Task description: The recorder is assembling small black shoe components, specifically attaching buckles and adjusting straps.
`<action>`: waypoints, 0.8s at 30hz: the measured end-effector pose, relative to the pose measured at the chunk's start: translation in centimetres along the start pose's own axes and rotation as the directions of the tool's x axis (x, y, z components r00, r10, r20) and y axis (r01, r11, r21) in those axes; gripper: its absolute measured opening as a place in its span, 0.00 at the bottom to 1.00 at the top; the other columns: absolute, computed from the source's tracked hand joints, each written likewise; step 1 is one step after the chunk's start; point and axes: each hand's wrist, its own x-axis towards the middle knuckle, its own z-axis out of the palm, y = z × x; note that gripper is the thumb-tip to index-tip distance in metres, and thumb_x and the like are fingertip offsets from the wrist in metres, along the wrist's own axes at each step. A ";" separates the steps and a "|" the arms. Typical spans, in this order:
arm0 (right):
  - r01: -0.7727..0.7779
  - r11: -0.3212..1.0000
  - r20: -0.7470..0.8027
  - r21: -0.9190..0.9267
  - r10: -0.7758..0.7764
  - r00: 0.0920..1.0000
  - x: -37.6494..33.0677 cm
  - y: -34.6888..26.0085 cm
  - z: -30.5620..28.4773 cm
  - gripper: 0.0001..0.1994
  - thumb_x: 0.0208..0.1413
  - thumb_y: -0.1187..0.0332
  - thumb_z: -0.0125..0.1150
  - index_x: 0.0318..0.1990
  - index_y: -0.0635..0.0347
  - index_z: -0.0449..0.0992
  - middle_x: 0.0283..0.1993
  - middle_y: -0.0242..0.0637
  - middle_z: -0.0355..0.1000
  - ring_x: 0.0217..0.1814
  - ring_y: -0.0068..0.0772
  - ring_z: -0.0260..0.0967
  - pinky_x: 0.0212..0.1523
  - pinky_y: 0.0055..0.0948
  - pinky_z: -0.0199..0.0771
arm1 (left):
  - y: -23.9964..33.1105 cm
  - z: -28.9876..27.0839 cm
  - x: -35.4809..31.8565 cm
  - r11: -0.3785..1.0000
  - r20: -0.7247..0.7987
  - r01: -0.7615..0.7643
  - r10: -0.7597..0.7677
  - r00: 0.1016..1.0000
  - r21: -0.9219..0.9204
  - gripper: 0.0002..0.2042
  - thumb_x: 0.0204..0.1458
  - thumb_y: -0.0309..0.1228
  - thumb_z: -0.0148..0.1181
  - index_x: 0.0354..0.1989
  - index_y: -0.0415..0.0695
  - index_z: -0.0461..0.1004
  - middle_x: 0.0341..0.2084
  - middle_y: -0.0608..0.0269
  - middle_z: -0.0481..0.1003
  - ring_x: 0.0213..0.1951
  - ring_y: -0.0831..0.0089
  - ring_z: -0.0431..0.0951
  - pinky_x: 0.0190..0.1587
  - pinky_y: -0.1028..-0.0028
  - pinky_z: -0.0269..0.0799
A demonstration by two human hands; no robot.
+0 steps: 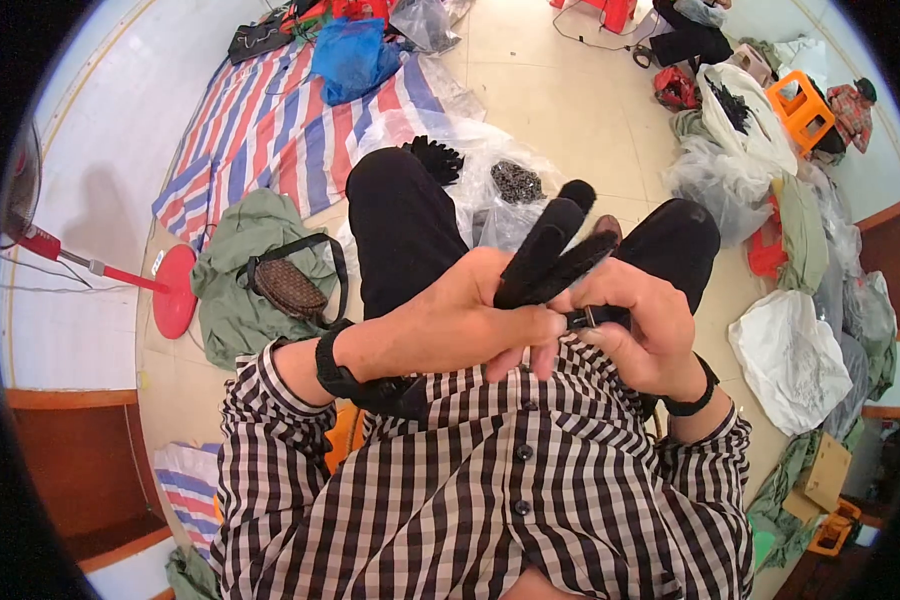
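**A:** Black straps (550, 255), where are they exactly?

**B:** Mid-scene, over the knees. Left hand (460, 325) is closed around the bundle, right hand (645, 325) pinches the small buckle (588, 318). Long axis runs near-to-far, tips tilting far-right. Open tile floor (560, 110) beyond, bags (785, 355) crowding the right.

Home workshop: tiled floor (560, 110) w/ striped tarp (270, 130), stuffed plastic bags (790, 360), fan (175, 290).

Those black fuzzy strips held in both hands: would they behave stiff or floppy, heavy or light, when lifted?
The black fuzzy strips stand up from the left hand without drooping, so probably fairly stiff. They look thin, so likely light. Their matte, fuzzy surface suggests they won't slip easily; the right hand pinches their lower end.
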 end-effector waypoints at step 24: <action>0.136 0.979 0.023 -0.155 -0.134 0.991 0.3 -0.4 0.4 0.14 0.38 0.77 0.63 0.36 0.68 0.70 0.32 0.43 0.70 0.29 0.42 0.67 0.28 0.32 0.68 | -0.6 -0.5 -0.2 0.997 0.003 0.064 -0.064 0.998 -0.036 0.06 0.52 0.28 0.57 0.35 0.41 0.70 0.12 0.67 0.70 0.10 0.88 0.62 0.10 0.85 0.51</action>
